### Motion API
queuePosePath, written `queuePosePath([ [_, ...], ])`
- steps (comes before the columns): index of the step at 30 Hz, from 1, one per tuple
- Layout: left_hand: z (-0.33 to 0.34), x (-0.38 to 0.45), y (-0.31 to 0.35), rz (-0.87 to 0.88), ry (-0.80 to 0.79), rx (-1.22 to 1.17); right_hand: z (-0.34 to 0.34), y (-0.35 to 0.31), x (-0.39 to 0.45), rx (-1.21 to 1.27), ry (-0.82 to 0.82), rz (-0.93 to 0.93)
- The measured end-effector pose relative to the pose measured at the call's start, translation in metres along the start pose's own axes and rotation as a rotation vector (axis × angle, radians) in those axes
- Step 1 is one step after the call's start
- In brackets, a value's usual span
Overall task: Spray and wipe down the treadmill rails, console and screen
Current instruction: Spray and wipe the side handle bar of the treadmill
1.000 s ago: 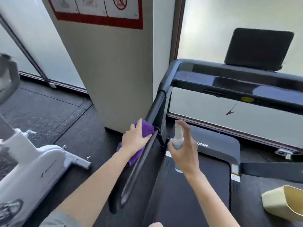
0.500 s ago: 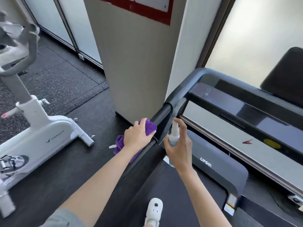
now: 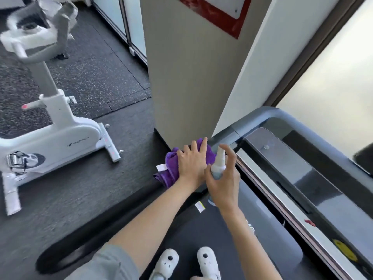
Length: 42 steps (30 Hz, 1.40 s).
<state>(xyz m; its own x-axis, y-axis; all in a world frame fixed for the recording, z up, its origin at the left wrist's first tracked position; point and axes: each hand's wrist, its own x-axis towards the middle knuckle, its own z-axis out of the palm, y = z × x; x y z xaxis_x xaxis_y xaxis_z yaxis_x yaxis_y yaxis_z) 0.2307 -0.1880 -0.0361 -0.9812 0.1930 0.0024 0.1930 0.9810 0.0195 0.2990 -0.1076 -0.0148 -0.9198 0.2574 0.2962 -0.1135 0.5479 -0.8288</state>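
Observation:
My left hand (image 3: 191, 161) presses a purple cloth (image 3: 171, 164) onto the treadmill's black left rail (image 3: 96, 227), close to where the rail meets the console. Right beside it, my right hand (image 3: 223, 181) grips a small white spray bottle (image 3: 219, 163), index finger resting on top of the nozzle. The glossy dark console (image 3: 298, 168) runs off to the right, and a corner of the dark screen (image 3: 363, 158) shows at the right edge. The cloth hides the rail section beneath it.
A beige pillar (image 3: 187, 77) stands just behind the rail. A white exercise bike (image 3: 56, 138) sits on the dark rubber floor to the left. My white shoes (image 3: 187, 261) stand on the treadmill belt. Frosted windows fill the right side.
The cloth and my left hand have slid up the rail toward the console. My right hand with the bottle has moved in close beside it. The view has tilted down and left.

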Motion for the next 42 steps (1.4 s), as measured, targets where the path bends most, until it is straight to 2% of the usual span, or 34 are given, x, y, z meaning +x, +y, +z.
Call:
queuePosePath([
  [5,0.002,-0.005,-0.003,-0.058,0.036,-0.028,-0.007,0.003,0.020,0.059,-0.094,-0.130],
  [13,0.001,-0.027,-0.015,-0.258,0.045,-0.103,-0.030,0.020,0.042,0.097,-0.266,-0.159],
  [21,0.005,-0.103,-0.079,-0.311,0.074,-0.020,0.004,-0.001,0.008,0.104,-0.313,-0.172],
  [25,0.003,-0.164,-0.134,-0.354,0.137,-0.010,0.028,-0.019,-0.009,0.113,-0.355,-0.210],
  [31,0.004,-0.256,-0.211,-0.592,0.215,-0.106,0.056,-0.040,-0.021,0.135,-0.363,-0.213],
  [33,0.004,-0.252,-0.207,-0.610,0.194,-0.089,0.061,-0.043,-0.023,0.144,-0.372,-0.209],
  [37,0.000,-0.209,-0.173,-0.536,0.105,-0.005,0.061,-0.046,-0.023,0.163,-0.403,-0.203],
  [42,-0.001,-0.133,-0.107,-0.427,0.015,-0.008,0.040,-0.034,-0.007,0.135,-0.335,-0.171],
])
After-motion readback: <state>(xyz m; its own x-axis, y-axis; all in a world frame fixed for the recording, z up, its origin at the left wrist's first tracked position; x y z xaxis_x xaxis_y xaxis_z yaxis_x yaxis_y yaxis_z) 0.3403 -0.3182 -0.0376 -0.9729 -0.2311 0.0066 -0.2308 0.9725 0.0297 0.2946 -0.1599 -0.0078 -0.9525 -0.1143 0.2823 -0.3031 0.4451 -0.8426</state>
